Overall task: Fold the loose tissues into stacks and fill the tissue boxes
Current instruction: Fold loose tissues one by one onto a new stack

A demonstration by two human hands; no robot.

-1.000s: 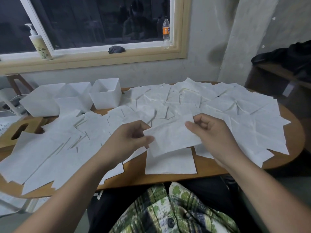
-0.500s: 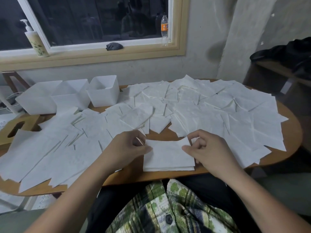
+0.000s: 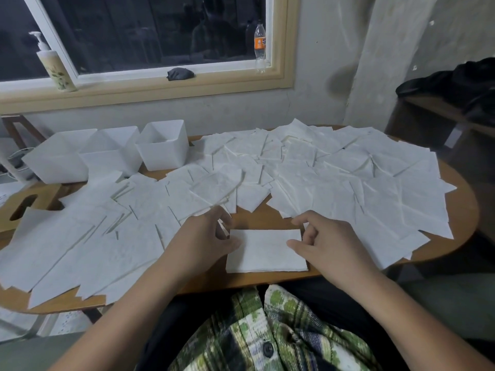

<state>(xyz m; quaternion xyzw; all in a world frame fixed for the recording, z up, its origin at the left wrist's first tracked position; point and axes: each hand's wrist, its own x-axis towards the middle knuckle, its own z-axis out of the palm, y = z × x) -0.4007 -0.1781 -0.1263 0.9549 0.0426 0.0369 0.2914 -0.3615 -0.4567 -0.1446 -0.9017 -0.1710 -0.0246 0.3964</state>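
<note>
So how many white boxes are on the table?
3, in a row at the back left: left box, middle box, right box. None seems hidden.

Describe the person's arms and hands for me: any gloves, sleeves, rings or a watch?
No gloves: the left hand and the right hand are bare, with no visible rings, watch or wristband. Both forearms are uncovered; no sleeve is in view. Below them shows a plaid shirt in green, white and dark stripes, with a dark button.
</note>
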